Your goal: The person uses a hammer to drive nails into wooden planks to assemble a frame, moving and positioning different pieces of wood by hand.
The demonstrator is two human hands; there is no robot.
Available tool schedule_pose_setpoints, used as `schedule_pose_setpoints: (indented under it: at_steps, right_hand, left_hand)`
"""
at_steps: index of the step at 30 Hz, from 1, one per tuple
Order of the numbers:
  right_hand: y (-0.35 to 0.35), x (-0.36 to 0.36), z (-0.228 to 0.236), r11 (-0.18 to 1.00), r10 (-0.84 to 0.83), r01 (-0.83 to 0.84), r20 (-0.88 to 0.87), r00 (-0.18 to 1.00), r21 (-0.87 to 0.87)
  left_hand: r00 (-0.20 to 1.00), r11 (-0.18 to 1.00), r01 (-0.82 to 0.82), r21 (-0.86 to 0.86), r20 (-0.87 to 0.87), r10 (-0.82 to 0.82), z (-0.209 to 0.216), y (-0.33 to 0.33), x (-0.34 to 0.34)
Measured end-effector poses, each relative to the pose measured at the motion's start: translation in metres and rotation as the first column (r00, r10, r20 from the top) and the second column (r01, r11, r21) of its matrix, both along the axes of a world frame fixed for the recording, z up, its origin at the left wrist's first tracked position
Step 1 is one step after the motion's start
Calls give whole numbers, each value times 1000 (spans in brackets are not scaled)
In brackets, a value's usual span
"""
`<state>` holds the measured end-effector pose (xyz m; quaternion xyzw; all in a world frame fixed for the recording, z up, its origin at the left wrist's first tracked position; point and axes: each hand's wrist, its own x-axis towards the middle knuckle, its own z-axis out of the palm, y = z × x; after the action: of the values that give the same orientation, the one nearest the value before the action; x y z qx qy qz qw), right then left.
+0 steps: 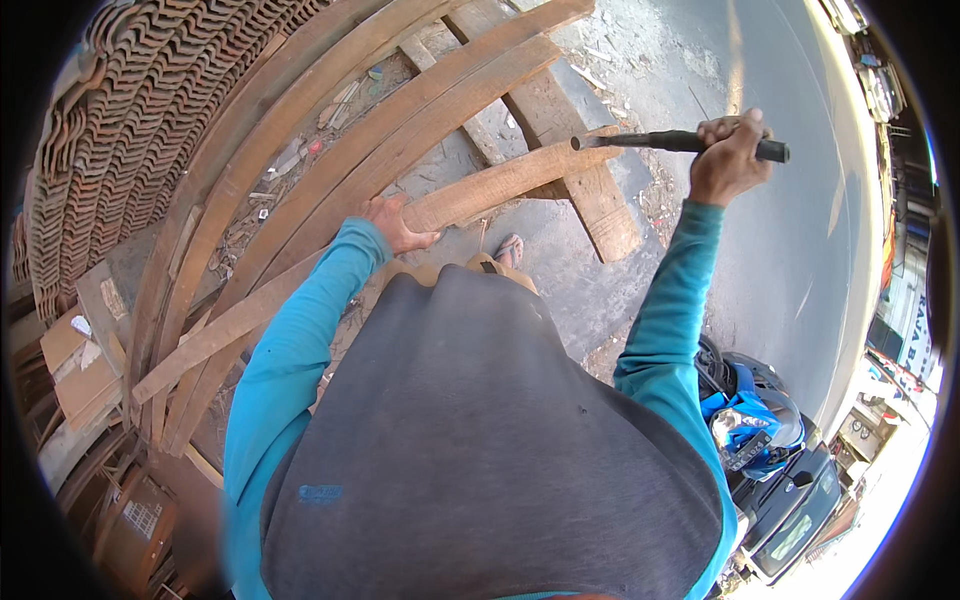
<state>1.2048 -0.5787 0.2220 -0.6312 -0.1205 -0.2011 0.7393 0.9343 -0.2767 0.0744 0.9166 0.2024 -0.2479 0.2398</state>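
My right hand (730,165) is wrapped round the dark handle of a hammer (665,141), out to the right of my body. The hammer's round head points left and shows over the far end of a wooden plank (500,185); I cannot tell whether they touch. This plank runs from near my waist up to the right, and its far end lies across a wide, flat board (600,210). My left hand (397,222) grips the plank in front of me, thumb on the near side. Some of its fingers are hidden.
Several long planks (400,140) stretch across the left side. Behind them rises a tall stack of wavy roof tiles (150,110). Wood scraps litter the grey floor (570,290). A sandalled foot (510,251) shows below the plank. A blue motorbike (755,425) and a dark car (795,515) stand at the lower right.
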Motion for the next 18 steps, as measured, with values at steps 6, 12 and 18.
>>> schedule_pose_setpoints:
  at_steps: [6,12,18]
  right_hand:
    - [39,-26,-8,967,165,-161,7,986,-196]
    - [39,-43,-32,923,-92,138,143,985,-359]
    - [4,-8,5,987,158,-156,-79,984,39]
  left_hand:
    - [995,1000,27,-13,96,-25,-18,4,-16]
    - [998,1000,18,-20,53,-16,-17,5,-10]
    - [995,1000,12,16,102,-14,-28,8,-22]
